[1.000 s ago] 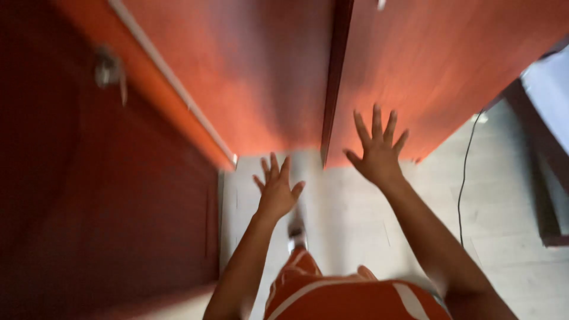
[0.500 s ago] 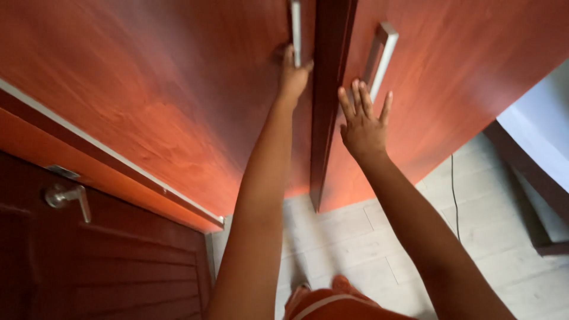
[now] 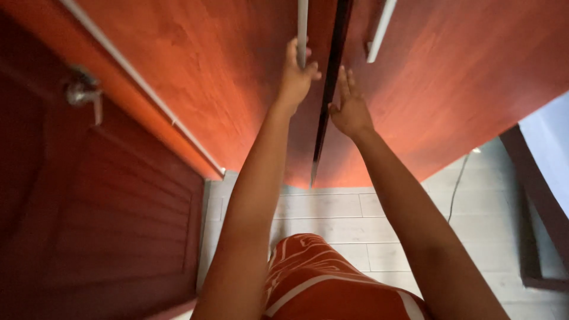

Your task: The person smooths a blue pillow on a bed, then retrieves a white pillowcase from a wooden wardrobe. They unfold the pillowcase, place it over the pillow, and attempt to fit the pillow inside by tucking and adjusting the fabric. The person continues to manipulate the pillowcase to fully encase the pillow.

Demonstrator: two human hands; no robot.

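Left hand (image 3: 294, 74) gripping handle (image 3: 302, 29), top cut off

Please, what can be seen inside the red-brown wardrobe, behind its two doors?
Only a dark narrow gap shows between the wardrobe doors; nothing inside is visible. The left hand grips the left bar handle; the right hand is at the gap's edge.

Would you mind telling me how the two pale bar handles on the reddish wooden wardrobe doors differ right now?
The left pale bar handle is gripped by the left hand; the right pale bar handle is untouched, with the right hand resting at the door edge below it. The left one stands nearly upright in the picture; the right one slants. Both are slim, light-coloured bars on reddish wooden doors.
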